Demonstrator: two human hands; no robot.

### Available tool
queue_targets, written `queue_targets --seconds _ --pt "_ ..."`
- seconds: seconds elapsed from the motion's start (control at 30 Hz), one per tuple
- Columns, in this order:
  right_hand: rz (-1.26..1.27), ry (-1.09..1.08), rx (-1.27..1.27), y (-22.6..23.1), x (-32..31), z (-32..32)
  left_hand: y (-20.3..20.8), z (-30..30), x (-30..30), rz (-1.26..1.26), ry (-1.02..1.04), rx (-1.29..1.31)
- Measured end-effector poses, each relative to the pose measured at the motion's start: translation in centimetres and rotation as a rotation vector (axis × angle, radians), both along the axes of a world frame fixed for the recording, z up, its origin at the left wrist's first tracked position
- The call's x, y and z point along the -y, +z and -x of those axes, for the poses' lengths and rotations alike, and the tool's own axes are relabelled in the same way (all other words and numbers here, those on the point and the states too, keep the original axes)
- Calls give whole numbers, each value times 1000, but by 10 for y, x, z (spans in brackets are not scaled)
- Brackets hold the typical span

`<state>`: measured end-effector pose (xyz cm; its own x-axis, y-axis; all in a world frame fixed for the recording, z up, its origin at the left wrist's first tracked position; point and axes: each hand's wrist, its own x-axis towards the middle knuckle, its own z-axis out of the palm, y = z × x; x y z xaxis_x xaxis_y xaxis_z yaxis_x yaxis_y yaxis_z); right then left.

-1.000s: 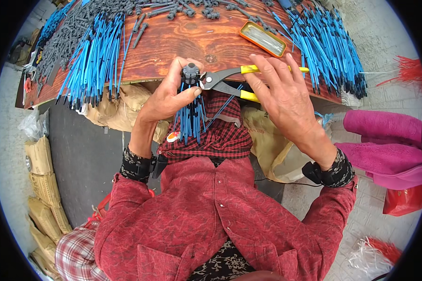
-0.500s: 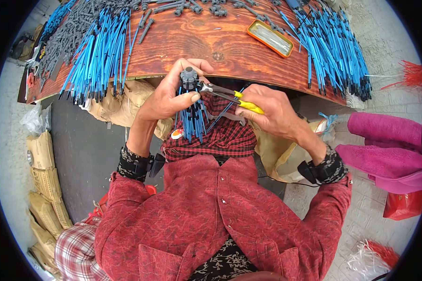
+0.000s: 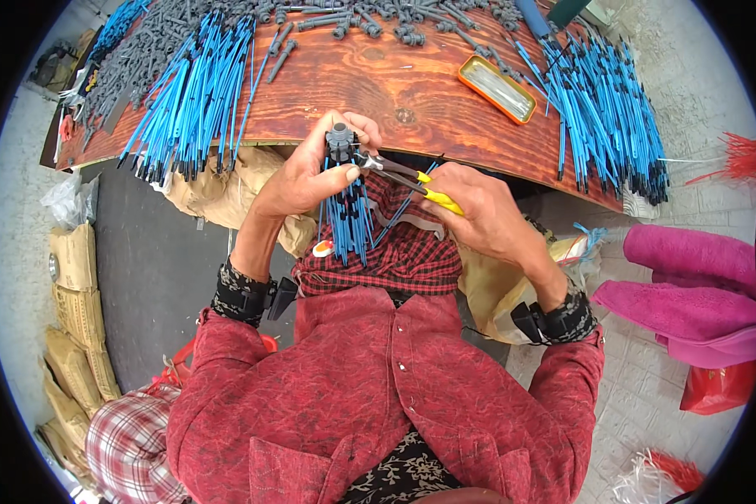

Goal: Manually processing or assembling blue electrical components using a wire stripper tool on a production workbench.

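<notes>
1. Reddish-brown wooden tabletop (image 3: pixel 353 88) spans the background beyond the fingers of both hands, its near edge bowed by the wide lens.
2. Far left of the left fingers, brown paper sacks (image 3: pixel 76 265) run in a row.
3. Beyond those fingers and to their left, grey fittings (image 3: pixel 155 67) are heaped on the table; closer in lies a fan of blue strips (image 3: pixel 197 105) with dark ends.
4. Left hand (image 3: pixel 302 185): fingers and thumb closed around a ribbed grey piece (image 3: pixel 339 141), its round end facing up.
5. Just below the left fingers, thin blue strands (image 3: pixel 344 223) hang from the grey piece over a red-and-black checked cloth (image 3: pixel 420 273) on the lap.
6. Just right of the left thumb tip, yellow-handled pliers (image 3: pixel 375 164) reach the grey piece's side; whether they bite on anything is too small to tell.
7. Right hand (image 3: pixel 483 210): fingers wrapped around the pliers' handles.
8. Beyond the right fingers, an orange-rimmed tin (image 3: pixel 487 99) holds thin, pale pieces.
9. Farther right of them, more blue strips (image 3: pixel 613 118) fan out, and pink fabric (image 3: pixel 689 290) lies nearer the body.
</notes>
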<state>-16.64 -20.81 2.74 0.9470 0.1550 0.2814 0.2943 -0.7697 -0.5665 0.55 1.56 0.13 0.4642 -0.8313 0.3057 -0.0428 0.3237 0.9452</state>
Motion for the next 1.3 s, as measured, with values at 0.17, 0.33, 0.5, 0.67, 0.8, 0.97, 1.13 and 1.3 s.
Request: queue_targets --seconds 0.17,0.33,0.5,0.67,0.8,0.97,1.13,1.3 --pt "-265 104 -385 32 16 12 -3 0 -3 10 -65 -24" --pt "-458 -97 -166 25 -3 6 1 2 0 -1 -111 41" --pt "-616 -178 87 19 -32 -23 4 7 3 -2 -121 52" --pt "-652 -140 203 14 -41 -42 13 14 6 -133 -17 145" --pt "-705 -174 204 17 -47 -40 7 11 3 -154 -54 38" --pt "-538 -217 248 13 -42 -40 3 9 5 -153 -32 15" --pt "-544 -227 265 14 -43 -39 6 12 9 -160 -13 25" --pt "-596 -253 228 9 -45 -37 5 14 8 -128 4 -21"
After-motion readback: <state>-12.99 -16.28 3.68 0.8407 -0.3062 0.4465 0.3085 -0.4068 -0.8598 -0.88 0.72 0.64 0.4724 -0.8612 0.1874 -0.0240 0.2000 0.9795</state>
